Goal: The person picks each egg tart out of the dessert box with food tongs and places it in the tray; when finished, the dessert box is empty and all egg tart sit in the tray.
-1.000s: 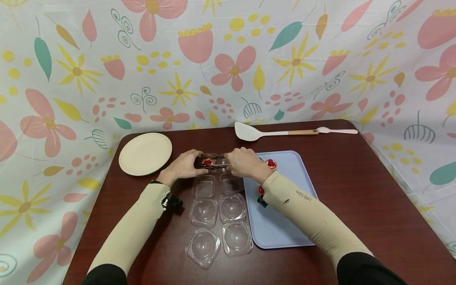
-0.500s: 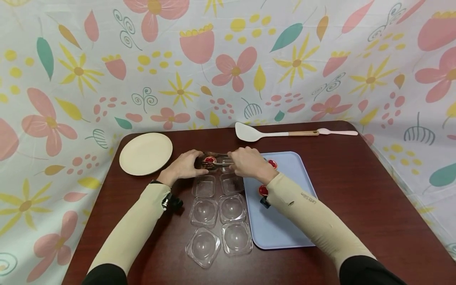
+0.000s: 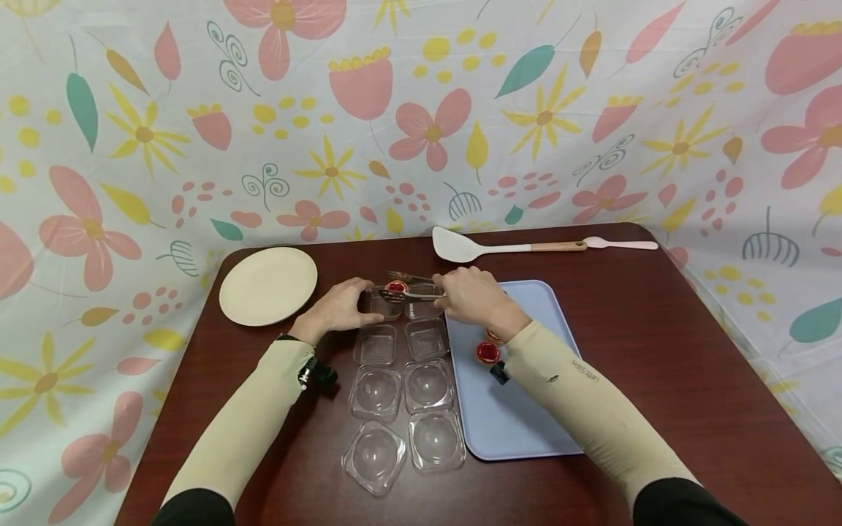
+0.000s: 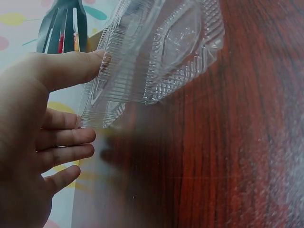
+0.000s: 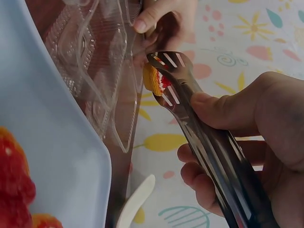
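My right hand (image 3: 475,298) grips metal tongs (image 5: 209,142) with slotted ends. Between those ends sits a small tart (image 5: 153,80) with a yellowish crust and red topping, above the far plastic boxes in the head view. My left hand (image 3: 335,305) pinches the edge of a clear plastic box (image 4: 137,61) with its thumb on one side and fingers on the other. In the left wrist view this box has a ribbed wall and an open lid, and the slotted tong end (image 4: 61,28) shows beyond it.
Several more clear boxes, such as this open one (image 3: 375,456), stand in two columns. To their right lies a blue tray (image 3: 526,416) bearing red-topped tarts (image 3: 488,352). A cream plate (image 3: 268,286), a white spatula (image 3: 460,245) and a pink-handled utensil (image 3: 621,242) lie along the back.
My right hand has shifted right, and the tart in the tongs has moved right and slightly farther back from the box at my left hand. The left hand has stayed put.
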Demonstrator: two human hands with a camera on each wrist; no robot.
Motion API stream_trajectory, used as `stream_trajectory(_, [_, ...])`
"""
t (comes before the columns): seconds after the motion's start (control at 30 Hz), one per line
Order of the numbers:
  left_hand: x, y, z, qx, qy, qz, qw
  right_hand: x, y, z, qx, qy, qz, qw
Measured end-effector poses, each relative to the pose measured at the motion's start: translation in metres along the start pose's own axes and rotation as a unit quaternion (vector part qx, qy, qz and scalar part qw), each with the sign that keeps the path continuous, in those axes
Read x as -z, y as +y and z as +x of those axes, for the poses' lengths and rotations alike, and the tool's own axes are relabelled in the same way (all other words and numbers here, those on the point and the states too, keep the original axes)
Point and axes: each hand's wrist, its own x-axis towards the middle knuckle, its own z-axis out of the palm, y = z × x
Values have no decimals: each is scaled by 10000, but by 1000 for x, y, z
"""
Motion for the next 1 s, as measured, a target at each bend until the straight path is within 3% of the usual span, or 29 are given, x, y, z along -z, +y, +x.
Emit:
stream_trajectory(0.4, [-1, 1, -1, 9, -1, 18, 10000, 9, 15, -16, -55, 187, 56, 9998])
stream_trajectory(1.0, [1, 5, -2, 87, -10, -83, 9999, 14, 40, -48, -297, 159, 291, 9990])
